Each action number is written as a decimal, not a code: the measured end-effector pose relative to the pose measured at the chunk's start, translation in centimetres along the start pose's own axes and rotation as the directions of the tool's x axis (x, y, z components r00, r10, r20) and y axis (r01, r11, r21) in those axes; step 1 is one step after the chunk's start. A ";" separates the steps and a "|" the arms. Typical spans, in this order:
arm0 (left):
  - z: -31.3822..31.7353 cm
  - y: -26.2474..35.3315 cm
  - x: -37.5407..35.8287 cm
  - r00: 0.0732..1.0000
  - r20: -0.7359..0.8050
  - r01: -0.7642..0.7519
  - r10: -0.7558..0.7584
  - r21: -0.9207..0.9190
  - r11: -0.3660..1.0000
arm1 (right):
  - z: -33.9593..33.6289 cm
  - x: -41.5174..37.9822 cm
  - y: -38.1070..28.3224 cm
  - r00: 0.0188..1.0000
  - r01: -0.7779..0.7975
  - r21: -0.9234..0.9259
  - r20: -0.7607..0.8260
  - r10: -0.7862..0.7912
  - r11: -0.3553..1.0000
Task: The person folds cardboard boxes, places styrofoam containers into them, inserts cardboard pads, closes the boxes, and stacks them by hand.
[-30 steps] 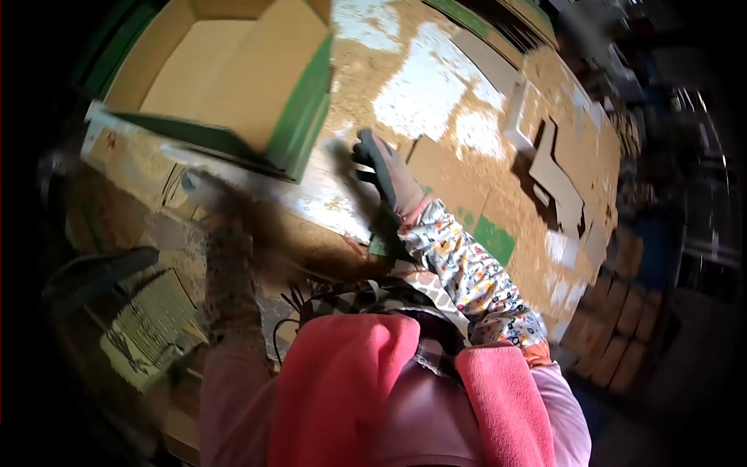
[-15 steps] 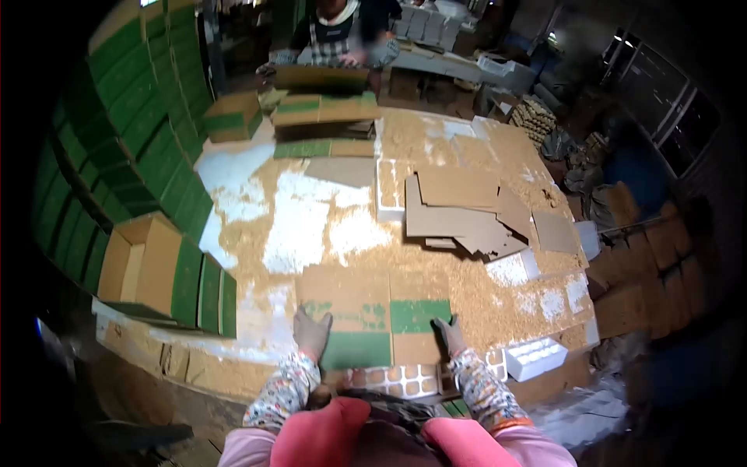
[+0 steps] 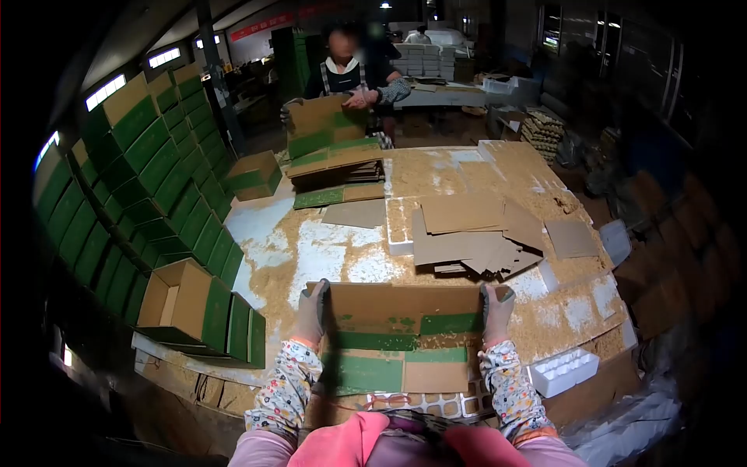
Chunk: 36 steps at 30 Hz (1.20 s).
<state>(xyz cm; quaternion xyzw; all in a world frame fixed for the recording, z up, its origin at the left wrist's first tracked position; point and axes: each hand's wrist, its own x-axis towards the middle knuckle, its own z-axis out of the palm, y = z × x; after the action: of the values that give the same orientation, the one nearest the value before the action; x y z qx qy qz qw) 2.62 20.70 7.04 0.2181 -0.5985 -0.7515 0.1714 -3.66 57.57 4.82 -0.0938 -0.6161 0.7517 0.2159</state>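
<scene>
A green and brown cardboard piece stands raised at the near side of the table, held between both hands. My left hand grips its left end, and my right hand grips its right end, fingers over the top edge. Below it, nearer my body, lies another flat green and brown cardboard. A white tray with square cells shows under that cardboard's near edge.
Grey-brown cardboard sheets lie mid-table. Open boxes stand at the left beside tall green box stacks. A white foam tray sits at the right. Across the table, a person holds another box piece.
Both hands have lifted the cardboard's far part upright from lying flat. The view has tilted up. The person opposite now holds a cardboard piece raised.
</scene>
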 end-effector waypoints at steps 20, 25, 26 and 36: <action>2.0 -2.7 -8.2 0.927 0.311 -0.255 -0.209 0.932 0.256 | 2.1 7.3 0.5 0.099 -0.174 -0.621 0.761 0.641 0.764; 2.0 -4.9 -8.5 0.835 0.346 -0.490 0.428 0.821 0.293 | 3.2 -3.5 -6.6 0.233 0.819 -0.338 0.934 0.270 0.464; 1.7 -5.1 -7.8 0.891 0.291 -0.406 0.348 0.855 0.323 | 0.6 -6.1 -5.1 0.159 0.917 -0.232 0.958 0.238 0.323; -0.8 -3.5 -7.7 0.871 0.474 -0.333 -0.128 0.762 0.555 | -3.9 -1.8 6.6 0.301 -0.866 -0.051 0.742 0.599 0.498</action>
<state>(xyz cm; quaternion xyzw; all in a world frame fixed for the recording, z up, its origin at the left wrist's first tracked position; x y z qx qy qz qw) 9.58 24.82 4.45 0.0435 -0.9137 -0.3998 -0.0588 -1.84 59.23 -2.69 -0.0481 -0.3805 0.8382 -0.3878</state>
